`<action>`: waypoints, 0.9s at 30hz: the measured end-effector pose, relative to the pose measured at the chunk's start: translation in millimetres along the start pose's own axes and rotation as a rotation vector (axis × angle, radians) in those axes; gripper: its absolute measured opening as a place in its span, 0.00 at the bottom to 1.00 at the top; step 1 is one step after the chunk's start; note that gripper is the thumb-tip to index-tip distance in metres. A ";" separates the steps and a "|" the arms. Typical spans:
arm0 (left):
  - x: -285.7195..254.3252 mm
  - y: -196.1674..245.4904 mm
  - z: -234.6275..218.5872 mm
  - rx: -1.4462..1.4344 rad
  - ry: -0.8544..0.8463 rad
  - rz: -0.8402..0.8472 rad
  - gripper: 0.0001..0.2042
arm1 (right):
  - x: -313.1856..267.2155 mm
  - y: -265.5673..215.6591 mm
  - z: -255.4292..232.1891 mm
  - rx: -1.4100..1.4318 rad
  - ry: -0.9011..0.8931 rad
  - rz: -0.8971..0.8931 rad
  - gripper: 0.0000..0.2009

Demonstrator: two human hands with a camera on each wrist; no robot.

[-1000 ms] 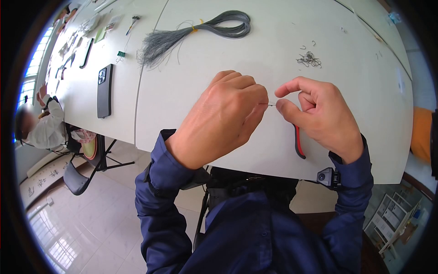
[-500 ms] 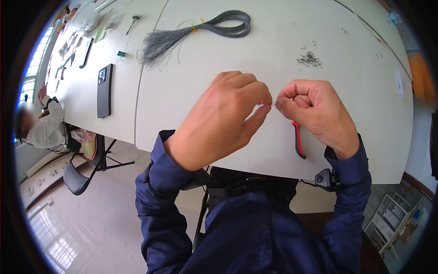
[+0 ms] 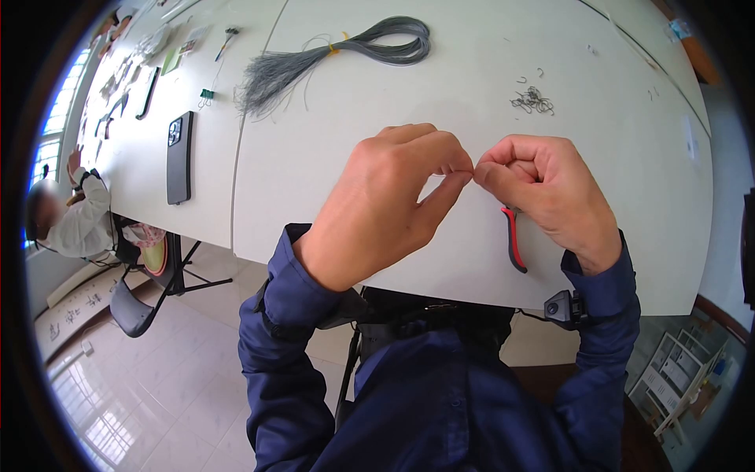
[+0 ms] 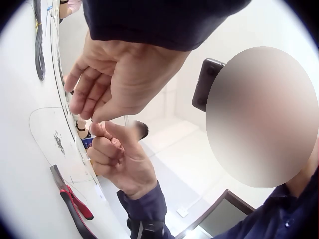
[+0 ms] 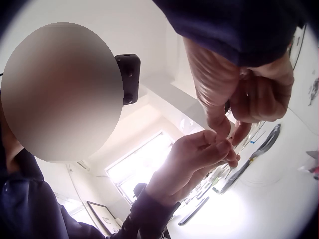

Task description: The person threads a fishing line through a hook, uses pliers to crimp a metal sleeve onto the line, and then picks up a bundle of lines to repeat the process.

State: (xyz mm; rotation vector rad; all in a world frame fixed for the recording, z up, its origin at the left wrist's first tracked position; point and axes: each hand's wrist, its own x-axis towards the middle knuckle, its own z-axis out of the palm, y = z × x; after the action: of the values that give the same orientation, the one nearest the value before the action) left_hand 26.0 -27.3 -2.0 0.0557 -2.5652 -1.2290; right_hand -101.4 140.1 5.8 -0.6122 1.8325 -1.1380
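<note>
In the head view my left hand (image 3: 381, 200) and right hand (image 3: 558, 193) meet fingertip to fingertip above the white table (image 3: 314, 173). The right thumb and index finger pinch a tiny fish hook, now almost wholly hidden by the fingertips. Against it, the left thumb and index finger pinch a thin line; the other left fingers lie loosely bent. A fine grey line (image 4: 30, 124) curves over the table in the left wrist view. Under the right hand lie pliers (image 3: 513, 240) with red and black handles. Beyond it rests a small pile of fish hooks (image 3: 533, 101).
A bundle of grey line (image 3: 397, 31) tied with a yellow band lies at the back. Left of the table seam are a black phone (image 3: 180, 157) and a green binder clip (image 3: 207, 95). Another person (image 3: 75, 216) sits at the far left, near a folding chair (image 3: 132, 303).
The right index finger has closed down to the thumb. My left fingertips have moved right until they meet the right ones, covering the small metal piece that showed between them.
</note>
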 end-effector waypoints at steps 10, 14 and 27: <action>-3.4 0.8 -0.4 -0.152 -0.001 -0.154 0.03 | -2.6 5.4 -12.2 0.022 0.001 -0.094 0.11; -3.9 3.0 -1.3 -0.200 -0.024 -0.221 0.03 | 4.2 15.2 -9.8 0.105 0.004 -0.114 0.10; -3.5 0.6 7.6 -0.092 0.190 -0.151 0.03 | -13.0 10.4 37.1 -0.256 0.393 -0.335 0.04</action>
State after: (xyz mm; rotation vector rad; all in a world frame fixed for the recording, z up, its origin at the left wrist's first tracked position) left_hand 27.2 -20.6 -6.9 0.3354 -2.3745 -1.3241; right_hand -62.4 137.7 -5.7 -0.9208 2.2962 -1.3223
